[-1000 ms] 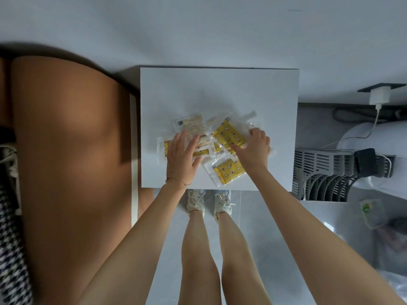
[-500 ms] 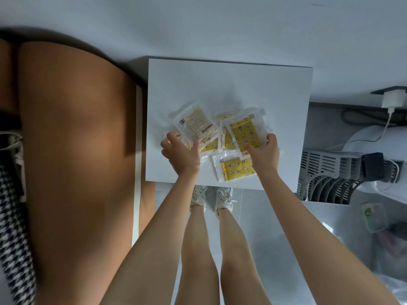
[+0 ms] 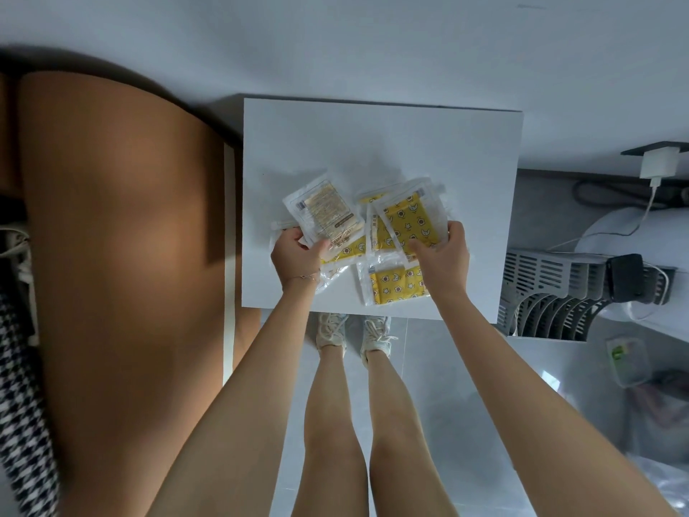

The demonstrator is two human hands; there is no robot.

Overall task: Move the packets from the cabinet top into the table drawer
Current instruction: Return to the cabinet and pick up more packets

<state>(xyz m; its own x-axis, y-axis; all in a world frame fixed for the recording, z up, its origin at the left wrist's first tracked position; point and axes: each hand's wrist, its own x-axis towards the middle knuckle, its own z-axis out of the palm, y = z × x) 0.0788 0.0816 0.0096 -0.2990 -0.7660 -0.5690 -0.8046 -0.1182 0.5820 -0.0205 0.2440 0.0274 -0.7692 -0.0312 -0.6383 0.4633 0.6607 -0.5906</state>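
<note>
Several clear packets with yellow star-patterned contents lie bunched on the white cabinet top (image 3: 373, 143). My left hand (image 3: 298, 255) grips a packet showing its pale printed back (image 3: 324, 212), lifted at an angle, with other packets under it. My right hand (image 3: 441, 255) holds a yellow packet (image 3: 404, 222) by its lower right corner, thumb on top. One more yellow packet (image 3: 395, 289) lies flat near the front edge, between my wrists. No drawer shows in this view.
A brown rounded table (image 3: 119, 255) stands to the left, close beside the cabinet. A grey slotted rack (image 3: 551, 292) with a black device and a charger cable sits to the right. My legs and white shoes (image 3: 354, 330) stand on the tiled floor below.
Both hands went from pressing flat on the spread packets to gripping them. The packets have been gathered closer together and the top ones lifted off the surface.
</note>
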